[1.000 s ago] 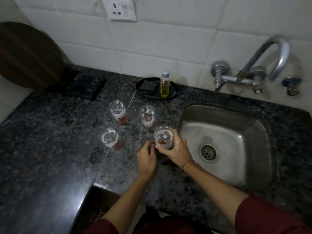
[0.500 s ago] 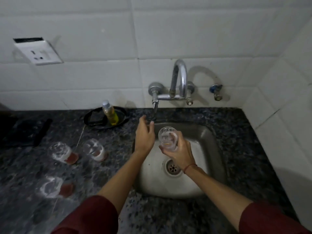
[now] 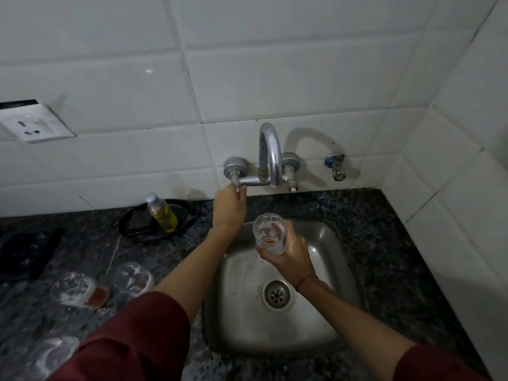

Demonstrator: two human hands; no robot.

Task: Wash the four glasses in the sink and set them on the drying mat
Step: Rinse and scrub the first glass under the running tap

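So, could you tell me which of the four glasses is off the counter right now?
The glass in the right hand, held over the sink; the other three stand on the counter to its left.

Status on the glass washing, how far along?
Done: nothing washed yet. In hand: right hand holds the first glass over the sink, brown dregs inside; left hand grips the tap handle, no water visible. Left: three dirty glasses on the counter, then setting all four out to dry.
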